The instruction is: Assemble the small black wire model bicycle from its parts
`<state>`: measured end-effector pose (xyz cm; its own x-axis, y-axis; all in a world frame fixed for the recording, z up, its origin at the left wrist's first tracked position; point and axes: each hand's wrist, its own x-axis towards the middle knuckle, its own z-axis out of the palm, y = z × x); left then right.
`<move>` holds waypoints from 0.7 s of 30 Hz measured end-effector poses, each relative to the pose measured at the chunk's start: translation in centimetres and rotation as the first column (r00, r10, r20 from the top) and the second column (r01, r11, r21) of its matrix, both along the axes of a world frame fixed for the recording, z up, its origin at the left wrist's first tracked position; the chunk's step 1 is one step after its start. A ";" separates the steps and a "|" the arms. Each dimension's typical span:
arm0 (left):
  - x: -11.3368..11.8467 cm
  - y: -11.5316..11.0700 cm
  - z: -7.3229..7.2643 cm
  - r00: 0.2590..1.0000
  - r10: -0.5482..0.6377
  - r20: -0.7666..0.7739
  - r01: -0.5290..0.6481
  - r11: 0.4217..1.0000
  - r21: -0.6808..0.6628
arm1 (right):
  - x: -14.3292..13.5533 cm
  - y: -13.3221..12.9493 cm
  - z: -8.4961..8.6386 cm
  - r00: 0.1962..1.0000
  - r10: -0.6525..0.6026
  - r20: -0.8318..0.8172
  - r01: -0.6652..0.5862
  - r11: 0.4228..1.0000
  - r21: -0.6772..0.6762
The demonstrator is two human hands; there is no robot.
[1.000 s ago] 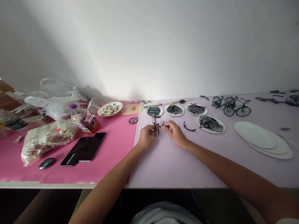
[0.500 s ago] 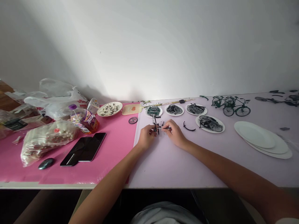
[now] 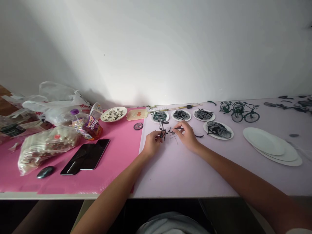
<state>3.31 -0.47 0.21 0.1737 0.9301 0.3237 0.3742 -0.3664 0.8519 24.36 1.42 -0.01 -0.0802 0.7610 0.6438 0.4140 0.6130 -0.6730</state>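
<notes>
My left hand (image 3: 153, 143) is closed round a dark model bicycle frame (image 3: 162, 127), held upright above the lilac table; the fingers hide its lower part. To the right of it, my right hand (image 3: 186, 136) pinches a small screwdriver (image 3: 179, 128) with a dark handle and thin shaft. Its fingertips are by a few tiny loose parts (image 3: 173, 137) on the table, too small to name. A dark curved piece (image 3: 199, 136) lies partly behind the right hand. One loose black spoked wheel (image 3: 138, 126) rests on the pink mat left of my hands.
Plates of bicycle parts (image 3: 180, 119) line the back, and finished-looking green model bicycles (image 3: 245, 113) stand to the right. White oval plates (image 3: 264, 141) are stacked at the right. On the left are phones (image 3: 84, 157), a mouse (image 3: 45, 172), a bottle (image 3: 85, 126) and plastic bags (image 3: 48, 143).
My right hand has drawn the screwdriver away from the model bicycle frame, slightly right, over the tiny parts. My left hand keeps its grip in nearly the same place.
</notes>
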 end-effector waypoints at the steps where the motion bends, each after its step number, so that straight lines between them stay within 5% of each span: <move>1: 0.0 0.0 0.1 1.000 0.001 -0.004 -0.001 1.000 0.001 | 0.5 0.3 0.3 0.999 -0.029 0.043 0.028 0.999 0.033; 6: 0.0 -0.3 0.4 1.000 -0.004 -0.007 0.004 1.000 0.010 | 3.1 2.4 0.4 0.943 -0.232 0.239 0.198 0.967 0.160; 9: 0.1 -0.4 0.5 1.000 -0.005 0.003 0.005 1.000 0.014 | 4.4 3.5 -0.5 0.888 -0.326 0.324 0.303 0.945 0.122; 16: 0.3 -0.5 0.8 1.000 -0.009 -0.025 0.009 1.000 0.021 | 5.2 4.5 -2.3 0.768 -0.309 0.561 0.423 0.902 -0.083; 21: 0.3 -0.5 0.7 0.998 -0.006 -0.057 0.008 0.999 0.038 | 5.3 4.5 -2.5 0.780 -0.305 0.546 0.349 0.937 0.024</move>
